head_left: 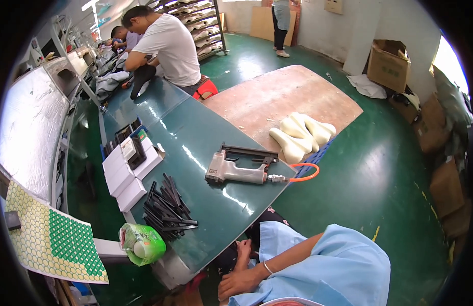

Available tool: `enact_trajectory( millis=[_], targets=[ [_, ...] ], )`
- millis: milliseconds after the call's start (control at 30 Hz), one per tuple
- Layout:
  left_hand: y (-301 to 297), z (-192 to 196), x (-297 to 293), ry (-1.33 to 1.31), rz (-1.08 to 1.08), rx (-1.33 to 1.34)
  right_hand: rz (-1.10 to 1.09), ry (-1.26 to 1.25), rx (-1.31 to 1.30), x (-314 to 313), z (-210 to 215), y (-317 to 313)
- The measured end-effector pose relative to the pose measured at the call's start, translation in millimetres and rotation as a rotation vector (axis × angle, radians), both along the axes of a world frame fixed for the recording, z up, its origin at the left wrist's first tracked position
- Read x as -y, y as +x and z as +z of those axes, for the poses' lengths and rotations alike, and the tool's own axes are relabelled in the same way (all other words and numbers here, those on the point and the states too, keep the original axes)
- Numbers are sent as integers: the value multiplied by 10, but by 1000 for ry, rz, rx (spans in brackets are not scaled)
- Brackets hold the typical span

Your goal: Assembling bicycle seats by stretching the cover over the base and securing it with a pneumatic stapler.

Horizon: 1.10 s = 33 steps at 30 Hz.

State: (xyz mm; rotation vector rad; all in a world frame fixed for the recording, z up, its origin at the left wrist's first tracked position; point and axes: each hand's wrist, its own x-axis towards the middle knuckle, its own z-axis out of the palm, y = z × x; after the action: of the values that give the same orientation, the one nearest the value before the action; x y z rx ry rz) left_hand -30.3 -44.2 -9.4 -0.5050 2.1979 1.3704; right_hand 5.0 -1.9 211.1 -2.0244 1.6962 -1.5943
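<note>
My right hand [239,283] rests low in my lap, fingers lying loosely, a pale bracelet [268,267] on its wrist. The right forearm crosses over the left one. Beyond it shows my left hand [242,254], fingers slightly apart and partly hidden; nothing is visible in either hand. Nearest on the green table [221,214] is a pile of black strips [167,206]. Farther up lies a grey and black staple gun [239,166] on its side, with an orange air hose [308,173] running off the table edge.
White boxes [125,173] and a green plastic packet [142,245] stand along the left side. Pale saddle-shaped foam pieces [300,133] sit on a wooden board [292,92]. A person in white [173,48] works at the far end. Cardboard boxes [388,66] line the right wall.
</note>
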Motion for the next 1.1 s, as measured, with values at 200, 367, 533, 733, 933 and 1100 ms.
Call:
enact_trajectory(
  millis=[200, 367, 533, 733, 933, 1100],
  targets=[
    [56, -117, 28, -246, -204, -118, 88, 10, -50, 189, -86, 12],
    [38, -71, -11, -240, -301, -107, 40, 35, -80, 494, -227, 102],
    [40, 28, -35, 88, 3, 8, 43, 69, -103, 461, -228, 34],
    [17, -27, 17, 346, 127, 145, 91, 111, -167, 459, -223, 46],
    [40, -391, 151, 138, 41, -114, 184, 151, -232, 468, -223, 170],
    [97, 34, 98, -112, -39, -141, 248, 179, -264, 398, -257, 149]
  ],
)
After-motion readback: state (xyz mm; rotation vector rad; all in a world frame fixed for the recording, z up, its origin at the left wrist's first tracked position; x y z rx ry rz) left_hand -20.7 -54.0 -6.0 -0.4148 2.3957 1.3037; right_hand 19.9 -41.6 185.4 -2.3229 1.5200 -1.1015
